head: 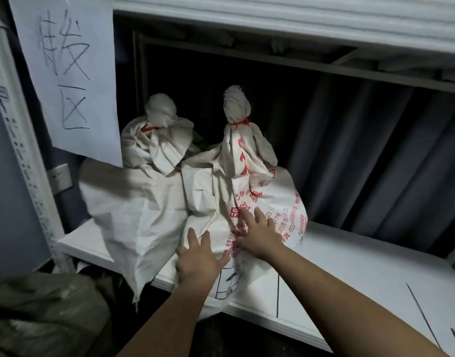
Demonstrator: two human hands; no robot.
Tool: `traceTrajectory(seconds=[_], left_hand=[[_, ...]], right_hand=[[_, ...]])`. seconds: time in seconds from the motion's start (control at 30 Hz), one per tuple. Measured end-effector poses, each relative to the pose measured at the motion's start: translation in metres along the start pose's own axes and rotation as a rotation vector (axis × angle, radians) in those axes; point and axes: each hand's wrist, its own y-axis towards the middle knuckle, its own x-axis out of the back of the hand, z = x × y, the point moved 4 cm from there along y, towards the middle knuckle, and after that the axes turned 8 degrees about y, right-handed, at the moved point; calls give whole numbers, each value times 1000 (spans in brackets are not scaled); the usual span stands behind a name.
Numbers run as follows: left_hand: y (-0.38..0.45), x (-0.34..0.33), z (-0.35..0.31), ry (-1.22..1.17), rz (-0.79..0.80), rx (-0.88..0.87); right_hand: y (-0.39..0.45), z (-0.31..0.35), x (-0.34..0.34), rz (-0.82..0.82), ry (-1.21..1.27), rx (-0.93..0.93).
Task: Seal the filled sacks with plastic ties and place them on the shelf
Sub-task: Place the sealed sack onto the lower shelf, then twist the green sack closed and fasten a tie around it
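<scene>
You are seating the white woven sack printed with red lettering (249, 202) on the white shelf board (350, 264), its neck cinched by a red plastic tie (238, 123), its base bulging over the front edge. Push low and evenly so it is sliding back, upright, against the plain white tied sack (136, 202) touching it on the left. Your left hand (198, 256) is pressing flat on the lower front, fingers straight and spread, gripping nothing. Your right hand (257, 235) is lying likewise open just beside it, both forearms reaching forward.
</scene>
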Motion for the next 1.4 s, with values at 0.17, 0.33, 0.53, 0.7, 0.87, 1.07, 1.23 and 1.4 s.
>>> traceTrajectory(seconds=[0.17,0.33,0.53,0.7,0.87,1.07,1.23,1.4], left_hand=[[13,-4,-2,-28,56,-22],[6,14,12,-208,264,-104],[-49,74,35,-110,266,-121],[-124,147,51,-108,192,-188],[-196,210,93,-8,106,-163],[-257,256,174,129,20,-22],[-300,259,265,157,11,283],[-322,245,345,125,48,505]], right_hand=[[12,-10,2,-21,52,57],[-11,-17,16,-93,13,108],[-71,9,32,-75,38,75],[-148,59,49,-20,104,112],[-229,107,48,11,244,116],[-293,163,23,129,261,171],[-324,214,-16,268,221,214],[-341,251,-68,395,177,200]])
